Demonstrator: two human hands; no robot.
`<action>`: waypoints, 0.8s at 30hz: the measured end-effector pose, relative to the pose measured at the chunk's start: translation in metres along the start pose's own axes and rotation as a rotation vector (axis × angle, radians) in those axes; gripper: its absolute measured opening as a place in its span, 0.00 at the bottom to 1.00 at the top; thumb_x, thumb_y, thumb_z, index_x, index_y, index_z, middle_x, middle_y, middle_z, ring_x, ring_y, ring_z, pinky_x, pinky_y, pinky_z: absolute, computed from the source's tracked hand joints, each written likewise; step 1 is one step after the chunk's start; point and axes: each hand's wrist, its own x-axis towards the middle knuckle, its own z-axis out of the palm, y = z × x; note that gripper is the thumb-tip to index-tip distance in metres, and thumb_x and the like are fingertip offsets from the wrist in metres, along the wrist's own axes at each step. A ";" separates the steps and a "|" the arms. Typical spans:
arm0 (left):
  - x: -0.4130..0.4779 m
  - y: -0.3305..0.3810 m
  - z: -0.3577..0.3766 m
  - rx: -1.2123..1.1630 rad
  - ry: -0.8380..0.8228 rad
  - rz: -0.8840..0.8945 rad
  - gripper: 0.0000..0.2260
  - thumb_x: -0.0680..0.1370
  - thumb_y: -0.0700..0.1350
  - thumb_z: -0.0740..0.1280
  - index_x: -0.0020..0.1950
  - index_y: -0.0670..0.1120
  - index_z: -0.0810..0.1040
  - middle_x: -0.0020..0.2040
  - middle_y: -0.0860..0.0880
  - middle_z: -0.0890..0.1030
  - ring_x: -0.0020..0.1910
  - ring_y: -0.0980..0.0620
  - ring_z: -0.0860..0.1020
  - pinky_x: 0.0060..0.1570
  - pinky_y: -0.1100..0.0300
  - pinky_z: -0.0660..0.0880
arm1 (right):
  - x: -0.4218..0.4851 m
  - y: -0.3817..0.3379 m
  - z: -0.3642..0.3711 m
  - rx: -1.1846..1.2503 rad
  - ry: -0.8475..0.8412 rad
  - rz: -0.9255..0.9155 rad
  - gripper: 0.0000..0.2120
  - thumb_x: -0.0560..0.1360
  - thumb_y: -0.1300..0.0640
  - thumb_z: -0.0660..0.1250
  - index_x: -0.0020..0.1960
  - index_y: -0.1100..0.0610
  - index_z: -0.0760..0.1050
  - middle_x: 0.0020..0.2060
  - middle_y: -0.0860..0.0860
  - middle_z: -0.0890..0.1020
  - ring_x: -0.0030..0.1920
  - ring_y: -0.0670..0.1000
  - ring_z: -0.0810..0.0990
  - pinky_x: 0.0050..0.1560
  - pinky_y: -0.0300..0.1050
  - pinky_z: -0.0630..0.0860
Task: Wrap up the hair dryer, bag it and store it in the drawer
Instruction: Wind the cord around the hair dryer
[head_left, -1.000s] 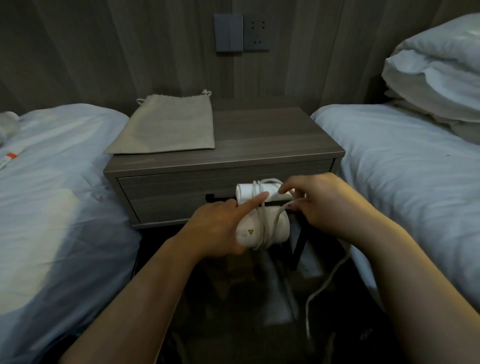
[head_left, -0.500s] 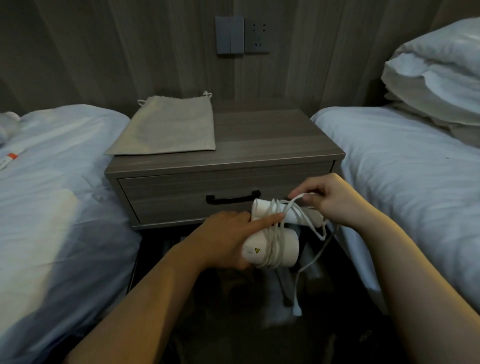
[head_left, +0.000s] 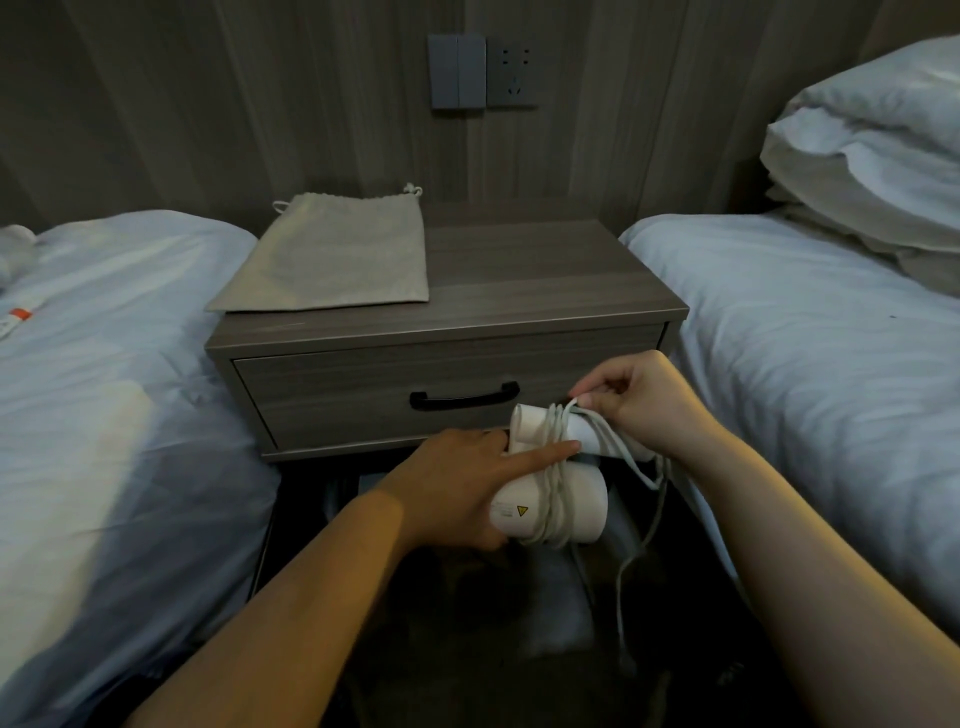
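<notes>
A white folded hair dryer (head_left: 582, 499) is held in the air in front of the nightstand. My left hand (head_left: 457, 483) grips its body, the index finger stretched across the wound turns. Its white cord (head_left: 550, 467) is looped several times around the body and handle. My right hand (head_left: 639, 400) pinches the cord just above the handle; the loose end hangs down toward the floor. A grey drawstring bag (head_left: 337, 254) lies flat on the nightstand top. The drawer (head_left: 337, 395) with its black handle (head_left: 465, 399) is closed.
The grey wooden nightstand (head_left: 545, 291) stands between two beds with white sheets, one on the left (head_left: 104, 389) and one on the right (head_left: 805, 364). Pillows (head_left: 872, 150) are stacked at the right. A switch and socket (head_left: 483, 70) sit on the wall behind.
The dryer has come down and to the right, off the drawer front, uncovering the handle. My right hand has carried the cord up over the dryer handle, and less loose cord hangs.
</notes>
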 end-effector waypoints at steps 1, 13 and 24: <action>0.000 0.000 0.000 0.004 -0.006 -0.006 0.42 0.72 0.56 0.68 0.74 0.63 0.41 0.72 0.48 0.66 0.66 0.49 0.69 0.61 0.56 0.69 | 0.001 0.001 0.001 0.007 0.035 0.023 0.06 0.68 0.60 0.74 0.35 0.51 0.81 0.31 0.49 0.82 0.33 0.44 0.79 0.40 0.37 0.75; 0.004 0.004 -0.002 -0.183 -0.213 -0.141 0.44 0.67 0.58 0.72 0.71 0.68 0.45 0.64 0.52 0.71 0.60 0.50 0.72 0.61 0.51 0.71 | 0.010 0.036 -0.014 0.204 -0.213 0.261 0.10 0.70 0.55 0.72 0.31 0.55 0.82 0.28 0.52 0.78 0.32 0.46 0.73 0.33 0.35 0.69; 0.001 0.002 -0.009 -0.806 -0.110 -0.256 0.44 0.65 0.46 0.77 0.68 0.71 0.55 0.64 0.58 0.71 0.58 0.58 0.74 0.57 0.63 0.74 | 0.006 0.070 0.012 1.136 -0.327 0.460 0.23 0.42 0.59 0.84 0.36 0.59 0.84 0.33 0.56 0.85 0.31 0.51 0.84 0.29 0.42 0.80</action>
